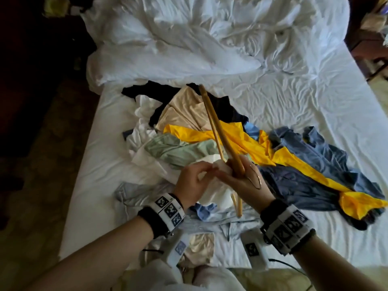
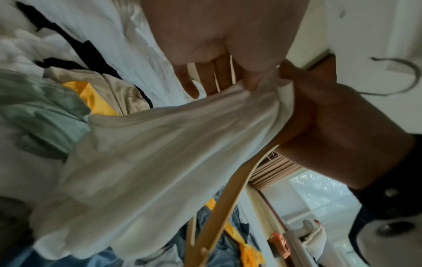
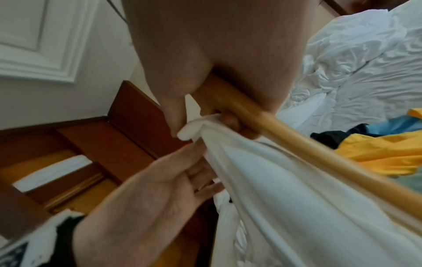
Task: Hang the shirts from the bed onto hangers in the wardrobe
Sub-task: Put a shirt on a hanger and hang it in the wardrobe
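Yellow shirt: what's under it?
The yellow shirt lies across a blue shirt and over the edge of a beige one; a green shirt overlaps its near edge. The hanger crosses above it. What lies directly beneath is covered.

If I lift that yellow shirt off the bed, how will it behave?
The yellow shirt looks thin and shiny, so probably floppy and slippery. It is draped across the blue shirt, which it may drag.
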Action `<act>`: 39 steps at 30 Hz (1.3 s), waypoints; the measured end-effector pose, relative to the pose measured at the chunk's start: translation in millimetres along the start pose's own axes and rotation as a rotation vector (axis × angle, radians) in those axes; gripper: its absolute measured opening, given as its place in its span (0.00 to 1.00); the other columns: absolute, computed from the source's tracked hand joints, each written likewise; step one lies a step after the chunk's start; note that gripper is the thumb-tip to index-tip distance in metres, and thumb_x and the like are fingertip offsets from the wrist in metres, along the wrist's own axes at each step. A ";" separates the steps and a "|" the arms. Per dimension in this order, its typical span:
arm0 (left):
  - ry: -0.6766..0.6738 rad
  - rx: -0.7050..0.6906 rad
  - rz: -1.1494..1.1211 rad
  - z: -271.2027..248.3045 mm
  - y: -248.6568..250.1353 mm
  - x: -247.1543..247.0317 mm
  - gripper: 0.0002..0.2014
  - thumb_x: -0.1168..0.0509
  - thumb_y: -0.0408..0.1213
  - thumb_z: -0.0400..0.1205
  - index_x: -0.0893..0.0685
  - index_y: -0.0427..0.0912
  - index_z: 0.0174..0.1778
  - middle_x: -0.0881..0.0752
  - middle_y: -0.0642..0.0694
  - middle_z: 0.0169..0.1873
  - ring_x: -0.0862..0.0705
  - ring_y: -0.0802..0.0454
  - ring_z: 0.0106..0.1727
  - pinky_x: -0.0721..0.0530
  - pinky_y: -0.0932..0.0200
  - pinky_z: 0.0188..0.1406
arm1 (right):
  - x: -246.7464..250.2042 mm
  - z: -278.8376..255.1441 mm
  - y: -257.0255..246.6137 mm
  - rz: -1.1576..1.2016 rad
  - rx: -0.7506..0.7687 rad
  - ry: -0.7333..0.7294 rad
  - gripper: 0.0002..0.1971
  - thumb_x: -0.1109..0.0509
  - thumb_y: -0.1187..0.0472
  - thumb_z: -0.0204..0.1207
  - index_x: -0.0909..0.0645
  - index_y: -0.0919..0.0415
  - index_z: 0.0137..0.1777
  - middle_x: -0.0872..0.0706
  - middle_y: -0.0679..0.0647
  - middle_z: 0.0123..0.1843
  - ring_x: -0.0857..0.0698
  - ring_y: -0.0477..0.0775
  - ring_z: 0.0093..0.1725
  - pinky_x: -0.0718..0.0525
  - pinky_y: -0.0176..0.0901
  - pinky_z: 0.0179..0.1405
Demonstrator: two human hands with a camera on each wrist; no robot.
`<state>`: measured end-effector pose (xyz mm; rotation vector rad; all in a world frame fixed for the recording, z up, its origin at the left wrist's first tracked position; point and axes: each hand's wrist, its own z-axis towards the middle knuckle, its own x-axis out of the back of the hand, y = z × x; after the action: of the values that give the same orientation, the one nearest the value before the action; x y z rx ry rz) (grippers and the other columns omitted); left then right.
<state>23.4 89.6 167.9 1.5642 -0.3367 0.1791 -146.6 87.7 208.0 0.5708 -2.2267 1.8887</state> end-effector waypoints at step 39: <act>-0.690 -0.631 1.094 19.6 -94.4 108.4 0.22 0.29 0.19 0.68 0.21 0.45 0.53 0.18 0.40 0.49 0.17 0.40 0.28 0.22 0.53 0.14 | 46.3 26.6 88.5 -0.573 -0.002 0.060 0.15 0.30 0.60 0.65 0.22 0.69 0.49 0.21 0.54 0.37 0.20 0.60 0.38 0.32 0.44 0.40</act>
<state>154.0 58.7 112.8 0.6309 -1.6138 0.3255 -220.3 64.6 139.4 1.0059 -1.7667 1.5754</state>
